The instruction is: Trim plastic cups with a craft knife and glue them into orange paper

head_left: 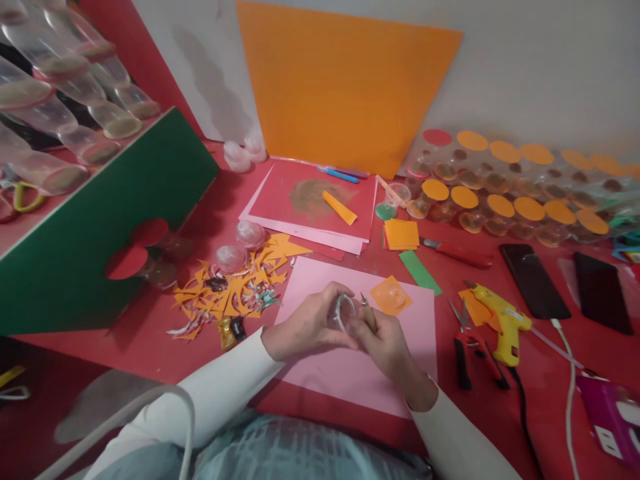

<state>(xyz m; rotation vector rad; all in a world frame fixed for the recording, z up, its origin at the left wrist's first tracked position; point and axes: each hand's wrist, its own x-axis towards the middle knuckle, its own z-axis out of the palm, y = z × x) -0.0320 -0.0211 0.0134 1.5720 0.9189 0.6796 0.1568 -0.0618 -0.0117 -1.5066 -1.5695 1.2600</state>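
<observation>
My left hand (317, 319) is wrapped round a small clear plastic cup (340, 311), its round rim turned towards my other hand. My right hand (387, 340) grips a slim tool with a tan handle and a pointed metal tip (368, 312); the tip points up and away, and its exact kind is unclear. The fingers of this hand are close to the cup's rim. Both hands are above a pink sheet (325, 380). Just beyond them lies an orange paper square (390, 295) with a clear plastic piece on it.
Orange paper scraps (240, 287) are heaped at the left, before a green board (115, 247). On the right lie a yellow glue gun (503, 320), red-handled pliers (473, 347) and a phone (534, 280). Several orange-topped plastic cups (500, 205) line the back right.
</observation>
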